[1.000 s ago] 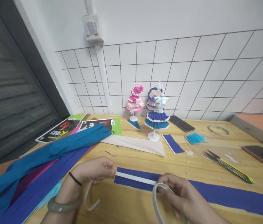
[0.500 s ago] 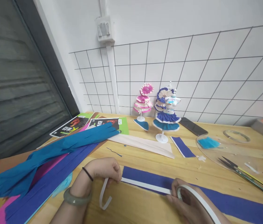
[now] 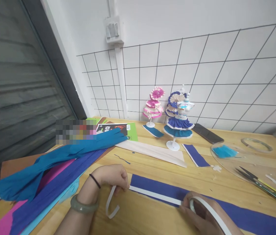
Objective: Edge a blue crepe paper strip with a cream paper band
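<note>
My left hand (image 3: 115, 176) is closed at the left end of a dark blue crepe paper strip (image 3: 157, 184), pinching white tape. A loose tail of that tape (image 3: 111, 202) curls down below my fingers. From my left hand, a straight length of white tape (image 3: 154, 195) runs along the strip's near edge to my right hand (image 3: 196, 212). My right hand is wrapped round the tape roll (image 3: 212, 212), its thumb side by the strip. Part of the roll and the strip beyond are covered by that hand.
At left lie overlapping crepe papers (image 3: 62, 156). Behind stand small paper-dressed mannequins (image 3: 178, 122) and a pink one (image 3: 153, 107). Scissors (image 3: 262, 184), a clear round plate (image 3: 245, 166) and a phone (image 3: 207, 133) are at right. A cream strip (image 3: 152, 153) lies mid-table.
The view has shifted slightly, moving the scene a little to the right. Both hands keep their hold on the tape and roll, with hardly any movement over the strip.
</note>
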A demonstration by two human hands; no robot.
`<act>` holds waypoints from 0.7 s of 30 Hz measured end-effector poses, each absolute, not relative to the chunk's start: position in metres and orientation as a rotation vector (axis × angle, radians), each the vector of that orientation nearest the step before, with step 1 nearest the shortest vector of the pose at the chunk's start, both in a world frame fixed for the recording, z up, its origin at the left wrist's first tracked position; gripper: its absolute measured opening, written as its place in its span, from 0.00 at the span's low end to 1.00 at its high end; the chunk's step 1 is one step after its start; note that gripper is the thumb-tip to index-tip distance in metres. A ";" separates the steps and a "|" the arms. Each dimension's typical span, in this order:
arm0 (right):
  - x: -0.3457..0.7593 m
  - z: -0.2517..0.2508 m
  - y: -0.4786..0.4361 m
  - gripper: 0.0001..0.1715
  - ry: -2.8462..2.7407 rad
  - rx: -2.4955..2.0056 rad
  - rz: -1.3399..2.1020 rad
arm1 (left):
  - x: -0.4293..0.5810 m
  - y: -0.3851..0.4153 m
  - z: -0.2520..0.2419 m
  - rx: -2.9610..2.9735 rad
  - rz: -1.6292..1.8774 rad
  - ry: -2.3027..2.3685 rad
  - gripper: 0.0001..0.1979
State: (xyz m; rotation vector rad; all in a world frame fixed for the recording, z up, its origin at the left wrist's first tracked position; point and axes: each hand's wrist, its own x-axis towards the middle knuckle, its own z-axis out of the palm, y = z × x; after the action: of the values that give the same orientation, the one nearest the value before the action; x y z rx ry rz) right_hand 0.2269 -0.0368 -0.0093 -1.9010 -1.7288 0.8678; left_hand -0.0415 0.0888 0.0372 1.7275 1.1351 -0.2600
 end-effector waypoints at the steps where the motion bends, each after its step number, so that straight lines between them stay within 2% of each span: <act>1: 0.226 -0.007 -0.037 0.14 -1.744 -1.898 0.851 | -0.042 0.089 0.037 1.723 -0.260 1.141 0.06; 7: 0.222 0.001 -0.038 0.15 -1.837 -1.795 0.821 | -0.044 0.090 0.036 1.702 -0.261 1.184 0.07; 21: 0.221 0.010 -0.033 0.14 -1.966 -1.930 0.830 | -0.044 0.091 0.034 1.704 -0.278 1.218 0.07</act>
State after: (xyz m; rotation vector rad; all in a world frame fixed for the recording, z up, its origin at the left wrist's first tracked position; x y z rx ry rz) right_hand 0.2214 -0.0334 0.0103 -1.9298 -1.9661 0.8299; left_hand -0.0436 0.0914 0.0338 1.7037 1.2176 -0.2781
